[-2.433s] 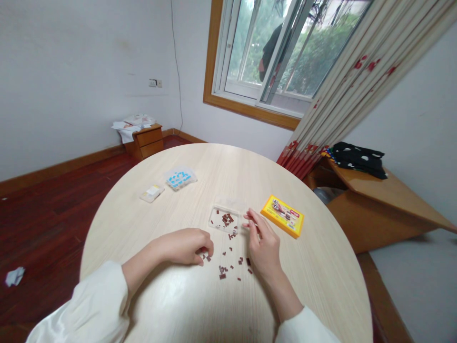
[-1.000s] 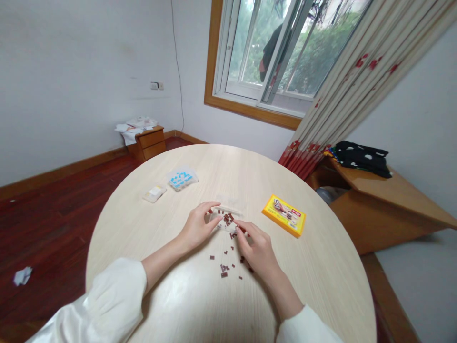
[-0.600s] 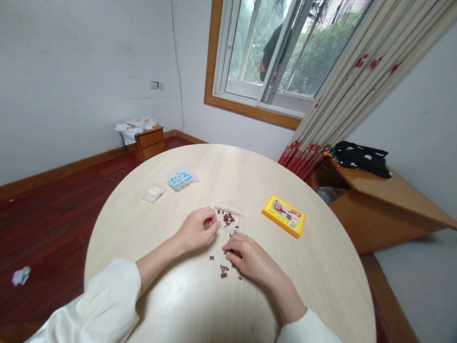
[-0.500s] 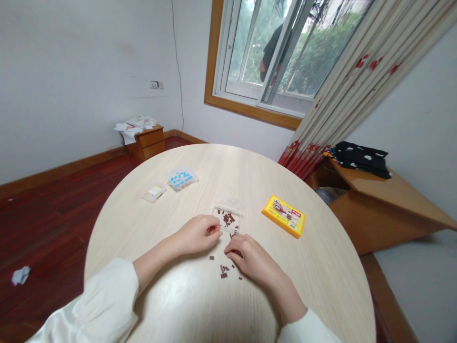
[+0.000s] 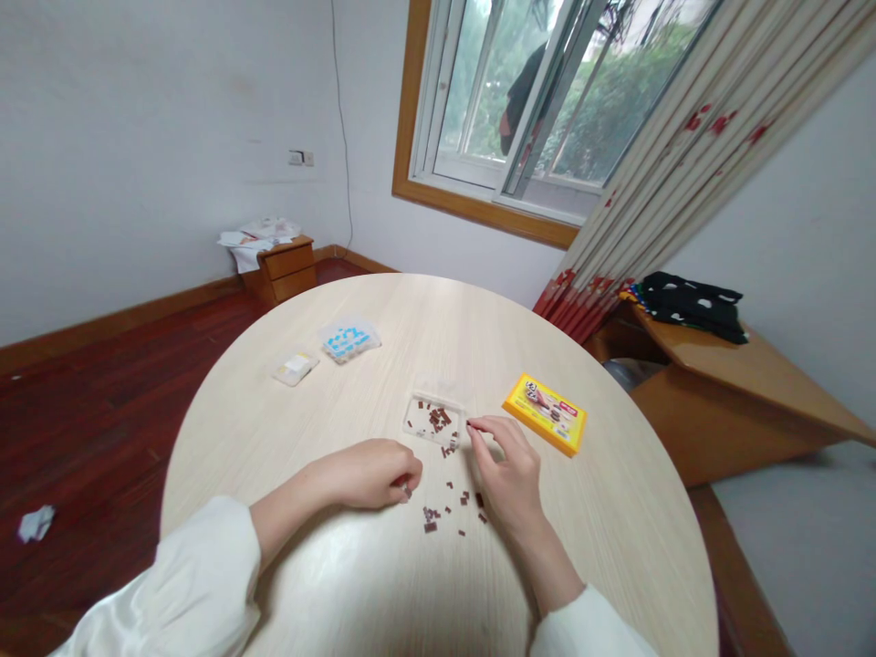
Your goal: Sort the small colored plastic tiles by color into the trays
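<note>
My left hand rests low over the table, left of the loose pieces. Its fingers are curled and pinch a small brick that barely shows at the tips. My right hand is just right of the clear plastic box, thumb and forefinger closed on a tiny dark brick. Several brown bricks lie inside the box. More loose brown bricks are scattered on the table between my hands, and a few small pieces lie by the box's near edge.
A yellow carton lies to the right. At the back left are a clear box of blue pieces and a small clear case. All sit on a round pale table. A person is visible through the window.
My left hand has come down and nearer, onto the spot where a loose brick lay. My right hand has moved right and away, beside the box, uncovering bricks on the table.
</note>
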